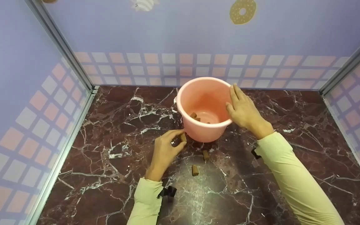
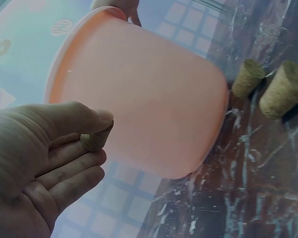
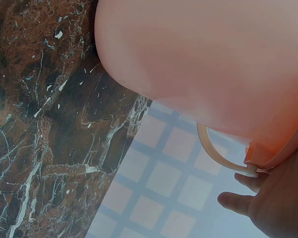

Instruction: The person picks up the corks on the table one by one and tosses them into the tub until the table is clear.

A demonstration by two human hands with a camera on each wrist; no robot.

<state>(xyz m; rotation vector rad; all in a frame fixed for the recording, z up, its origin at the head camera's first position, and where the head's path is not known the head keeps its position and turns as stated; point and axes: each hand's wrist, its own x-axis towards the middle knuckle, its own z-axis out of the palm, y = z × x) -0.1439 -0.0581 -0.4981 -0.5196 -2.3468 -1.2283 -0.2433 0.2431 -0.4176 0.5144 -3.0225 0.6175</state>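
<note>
A pink plastic bucket [image 1: 203,132] stands on the dark marbled surface, its open top tipped toward the head camera. My right hand [image 1: 245,111] grips its right rim; in the right wrist view the white handle [image 3: 213,151] hangs beside those fingers. Between left thumb and fingers, my left hand [image 1: 166,148] pinches a tapered cork stopper [image 2: 96,140], close to the bucket's lower left side. Several brown cork stoppers [image 1: 193,115] lie inside the bucket, partly hidden by its front rim. Two more stoppers rest in front of it, one nearer the bucket [image 1: 206,155].
Patterned panels enclose the surface at the back [image 1: 130,34], left [image 1: 8,78] and right. Metal edging [image 1: 70,140] runs along the left panel's base. The second loose stopper [image 1: 195,170] lies nearer the front. White veins cross the marbled surface [image 1: 111,187].
</note>
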